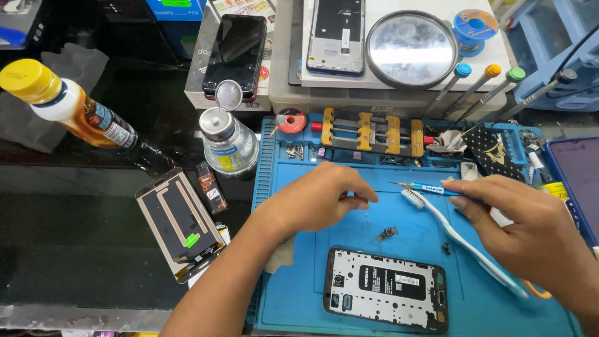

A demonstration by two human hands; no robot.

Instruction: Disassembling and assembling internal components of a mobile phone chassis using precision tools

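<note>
An opened black smartphone with its white inner frame exposed (385, 288) lies face down at the near edge of the blue silicone repair mat (293, 293). Above it, the left hand (318, 200) pinches its fingertips together over the mat; what it grips is too small to tell. The right hand (524, 221) grasps blue-handled metal tweezers (427, 188), a white toothbrush (462, 240) lying beneath them, with a small black camera module (387, 233) between both hands.

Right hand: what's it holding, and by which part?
The right hand holds blue-handled tweezers by the rear of the handle, tips pointing left. A white toothbrush lies beneath it; whether it is gripped cannot be told.
</note>
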